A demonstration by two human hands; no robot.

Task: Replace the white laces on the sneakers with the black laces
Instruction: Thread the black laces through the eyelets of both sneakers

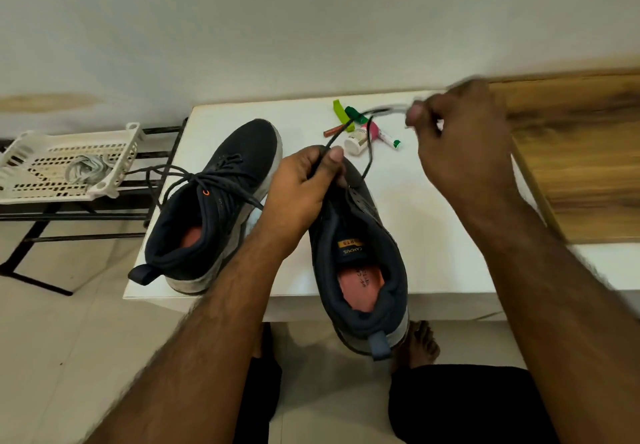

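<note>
Two dark navy sneakers sit on a white table [433, 222]. The left sneaker [214, 201] carries a black lace, loosely threaded, with its ends trailing off to the left. The right sneaker [360, 256] hangs its heel over the table's front edge. My left hand [304, 184] rests on the front of the right sneaker and pinches a black lace [367, 153] that rises from its eyelets. My right hand [460, 139], blurred, is raised to the right and pinches the far end of that lace. A bundle of white laces [86, 168] lies in a white basket.
The white plastic basket [114, 153] sits on a black metal rack [86, 215] left of the table. Green clips [341, 114], a small white bottle [356, 142] and a tube [389, 139] lie at the table's back. A wooden surface [581, 153] adjoins on the right.
</note>
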